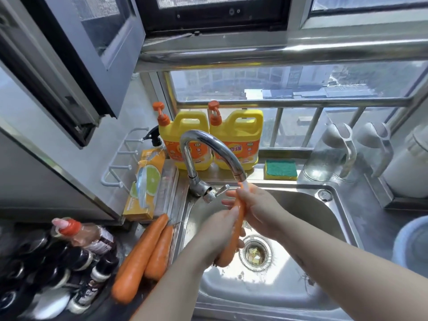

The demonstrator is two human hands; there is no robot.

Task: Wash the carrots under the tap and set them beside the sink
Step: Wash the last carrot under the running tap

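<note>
Over the steel sink (308, 269) I hold one orange carrot (238, 223) upright, its tip under the running tap (203, 144). My left hand (217, 230) grips its thick lower part. My right hand (257, 209) wraps its fingers round the upper part just below the spout. Two more carrots lie side by side on the counter left of the sink, a long one (139, 258) and a shorter one (159, 253).
Two yellow detergent jugs (238, 137) and a green sponge (280, 169) stand behind the sink. Dark sauce bottles (76, 249) crowd the counter at left, a yellow box (146, 184) behind the carrots. Clear jugs (328, 154) and a blue basin (412, 244) stand at right.
</note>
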